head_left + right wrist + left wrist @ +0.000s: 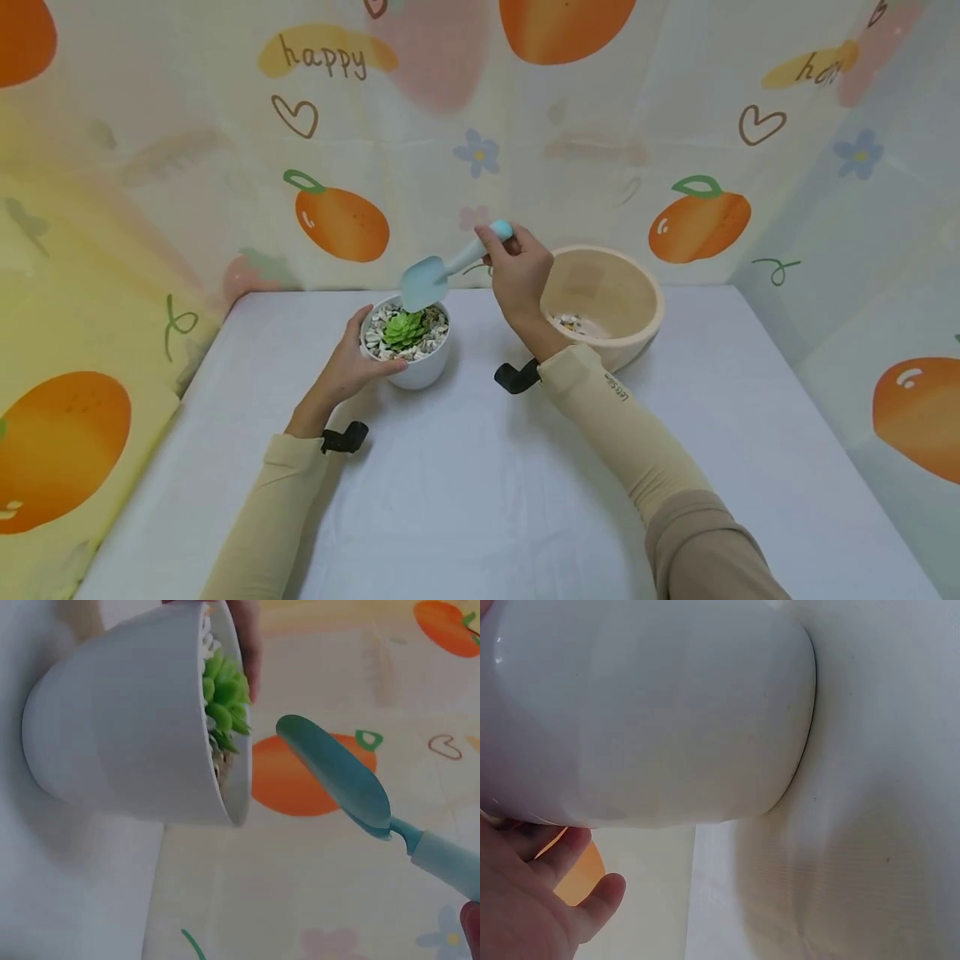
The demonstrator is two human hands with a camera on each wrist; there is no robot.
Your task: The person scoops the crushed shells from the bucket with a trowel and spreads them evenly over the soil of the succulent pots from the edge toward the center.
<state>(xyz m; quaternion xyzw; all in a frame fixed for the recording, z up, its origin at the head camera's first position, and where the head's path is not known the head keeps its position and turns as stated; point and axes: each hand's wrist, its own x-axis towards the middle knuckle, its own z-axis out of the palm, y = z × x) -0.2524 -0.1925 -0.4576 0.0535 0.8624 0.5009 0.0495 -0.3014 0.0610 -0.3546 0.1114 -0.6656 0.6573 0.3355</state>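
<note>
A small white pot (418, 372) stands on the table, holding a green succulent (405, 330) ringed by pale pebbles (432, 337). My left hand (357, 360) grips the pot by its rim from the left, thumb along the near side. In the left wrist view the white pot (652, 712) fills much of the picture, with some fingers (604, 900) below it. With my right hand (522, 271) I pinch the handle of a light blue trowel (425, 284). Its blade tilts down over the pot's far edge; in the right wrist view the trowel (337, 772) is apart from the succulent (225, 697).
A large beige bowl (648, 321) stands behind and right of my right wrist, with a few pebbles (570, 322) at its bottom. White cloth covers the table (480, 500). A fruit-printed curtain (555, 192) hangs behind and along both sides.
</note>
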